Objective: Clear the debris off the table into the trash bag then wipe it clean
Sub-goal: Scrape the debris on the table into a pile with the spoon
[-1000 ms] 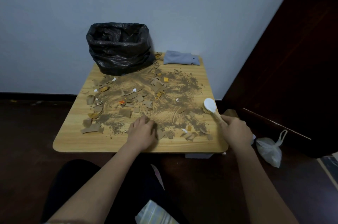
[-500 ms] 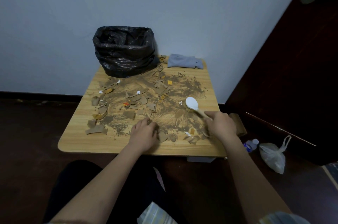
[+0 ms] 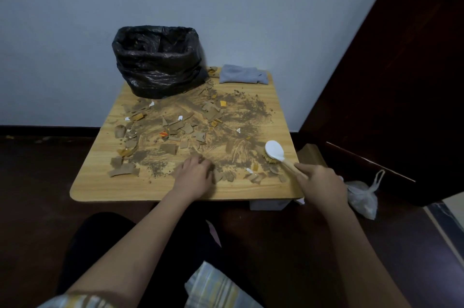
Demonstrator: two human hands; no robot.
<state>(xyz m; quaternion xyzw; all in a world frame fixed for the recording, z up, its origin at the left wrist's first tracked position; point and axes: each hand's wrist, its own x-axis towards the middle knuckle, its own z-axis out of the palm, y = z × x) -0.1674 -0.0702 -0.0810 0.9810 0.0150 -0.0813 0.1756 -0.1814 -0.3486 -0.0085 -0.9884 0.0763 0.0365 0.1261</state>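
Brush [image 3: 274, 152] swung back rightward, handle in right hand [image 3: 320, 180] grip, left hand [image 3: 194, 174] curled on debris [image 3: 195, 129]

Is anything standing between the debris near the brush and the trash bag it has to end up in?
No solid obstacle. Between the brush in the right hand and the trash bag lies only more debris on the table. The grey cloth sits right of the bag, off that path.
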